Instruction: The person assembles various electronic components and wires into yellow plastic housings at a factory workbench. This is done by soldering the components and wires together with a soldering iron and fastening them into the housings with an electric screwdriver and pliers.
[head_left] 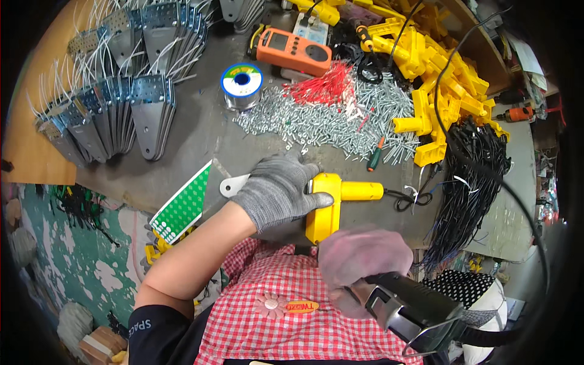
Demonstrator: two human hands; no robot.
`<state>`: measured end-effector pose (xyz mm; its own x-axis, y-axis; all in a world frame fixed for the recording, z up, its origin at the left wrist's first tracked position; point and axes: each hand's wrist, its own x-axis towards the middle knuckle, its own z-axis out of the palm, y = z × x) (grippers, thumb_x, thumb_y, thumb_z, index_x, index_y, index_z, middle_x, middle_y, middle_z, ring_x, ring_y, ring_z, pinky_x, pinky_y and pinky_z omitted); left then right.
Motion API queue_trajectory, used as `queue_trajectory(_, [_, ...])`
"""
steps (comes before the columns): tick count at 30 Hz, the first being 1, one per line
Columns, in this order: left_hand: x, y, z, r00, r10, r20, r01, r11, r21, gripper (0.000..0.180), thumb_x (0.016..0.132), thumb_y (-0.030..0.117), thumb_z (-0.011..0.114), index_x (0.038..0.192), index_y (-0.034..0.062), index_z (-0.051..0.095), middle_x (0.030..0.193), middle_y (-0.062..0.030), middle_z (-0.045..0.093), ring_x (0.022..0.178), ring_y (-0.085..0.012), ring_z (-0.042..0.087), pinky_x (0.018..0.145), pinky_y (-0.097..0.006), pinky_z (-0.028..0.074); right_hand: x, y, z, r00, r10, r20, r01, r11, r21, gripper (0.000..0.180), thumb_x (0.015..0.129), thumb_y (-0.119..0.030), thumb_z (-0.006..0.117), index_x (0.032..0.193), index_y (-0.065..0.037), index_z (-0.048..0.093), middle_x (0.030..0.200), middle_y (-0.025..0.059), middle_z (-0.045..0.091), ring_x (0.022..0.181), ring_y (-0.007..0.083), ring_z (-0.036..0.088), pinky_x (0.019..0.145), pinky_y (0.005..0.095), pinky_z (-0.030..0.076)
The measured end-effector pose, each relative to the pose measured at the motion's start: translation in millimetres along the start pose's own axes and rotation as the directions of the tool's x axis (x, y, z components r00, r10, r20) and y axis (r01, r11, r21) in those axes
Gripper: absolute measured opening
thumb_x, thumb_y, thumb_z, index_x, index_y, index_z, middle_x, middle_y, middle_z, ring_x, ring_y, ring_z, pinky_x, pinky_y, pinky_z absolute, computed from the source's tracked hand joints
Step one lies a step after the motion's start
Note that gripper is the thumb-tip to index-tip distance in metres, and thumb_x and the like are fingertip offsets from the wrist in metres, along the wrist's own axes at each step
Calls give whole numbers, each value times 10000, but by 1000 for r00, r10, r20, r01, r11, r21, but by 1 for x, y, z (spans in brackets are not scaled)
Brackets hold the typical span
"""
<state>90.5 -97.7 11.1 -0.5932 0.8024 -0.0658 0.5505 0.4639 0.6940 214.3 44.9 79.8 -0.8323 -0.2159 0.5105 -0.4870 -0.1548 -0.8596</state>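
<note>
Pressing down at frame centre, my gloved left hand point(277, 190) grips the yellow L-shaped part point(331, 204), long axis pointing right. My right hand point(364, 261), blurred, wraps a black tool point(413, 310). A green dotted card point(182, 207) lies left; solder spool point(241, 82) above.

The right hand point(364, 260) is motion-blurred, its fingers indistinct above a dark tool point(409, 310). The left hand point(278, 190) hides part of the yellow part point(328, 204) and metal bracket point(233, 184).
</note>
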Motion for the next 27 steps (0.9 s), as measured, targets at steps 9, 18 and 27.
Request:
queue_trajectory(9, [-21, 6, 6, 988, -113, -102, 116, 993, 27, 637, 824, 504, 739, 1262, 47, 667, 931, -201, 615, 896, -366, 616, 824, -488, 490, -7, -12, 8, 959, 218, -181, -253, 945, -205, 215, 655, -48, 805, 813, -44, 660, 739, 90, 639, 652, 287, 652, 633, 374, 541])
queue_trajectory(18, [-5, -11, -6, 995, 57, 79, -57, 998, -10, 625, 864, 562, 667, 1272, 89, 668, 1012, -195, 670, 983, -361, 639, 866, -481, 504, 51, 18, -48, 985, 126, -115, -160, 919, -361, 222, 789, -29, 776, 893, -49, 580, 637, 32, 550, 506, 150, 522, 483, 296, 409])
queue_trajectory(27, [-4, 5, -10, 995, -41, 94, 33, 996, 84, 617, 873, 583, 650, 1245, 92, 672, 1086, -190, 669, 1009, -363, 641, 884, -484, 500, 54, 32, -50, 981, 196, 0, -194, 972, -136, 275, 774, 45, 725, 954, -61, 547, 714, 46, 577, 600, 185, 560, 595, 322, 474])
